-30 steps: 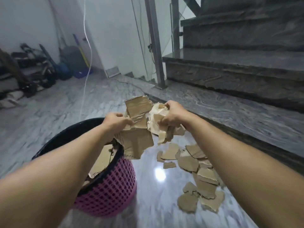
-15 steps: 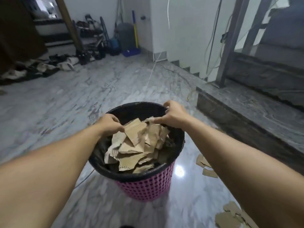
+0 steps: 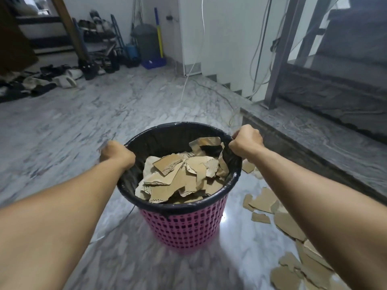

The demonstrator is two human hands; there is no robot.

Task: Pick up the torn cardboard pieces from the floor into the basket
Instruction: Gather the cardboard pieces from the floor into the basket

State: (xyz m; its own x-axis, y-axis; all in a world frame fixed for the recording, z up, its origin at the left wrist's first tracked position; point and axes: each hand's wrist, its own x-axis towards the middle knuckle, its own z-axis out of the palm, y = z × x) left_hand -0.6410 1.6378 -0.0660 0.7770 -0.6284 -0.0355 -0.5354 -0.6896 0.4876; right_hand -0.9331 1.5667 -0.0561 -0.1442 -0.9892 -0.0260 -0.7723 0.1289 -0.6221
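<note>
A pink mesh basket with a black liner stands on the marble floor at the centre. Torn brown cardboard pieces fill it close to the rim. My left hand is closed on the liner at the basket's left rim. My right hand grips the rim on the right side. More torn cardboard pieces lie scattered on the floor to the right of the basket, partly hidden by my right forearm.
A dark stone step and a metal post rise at the right. A white cable trails over the floor behind the basket. Shoes, a grey bin and a broom stand along the far wall.
Both hands carried a bundle of cardboard over the basket and let it go inside. They have since moved apart and taken hold of the basket's rim on either side.
</note>
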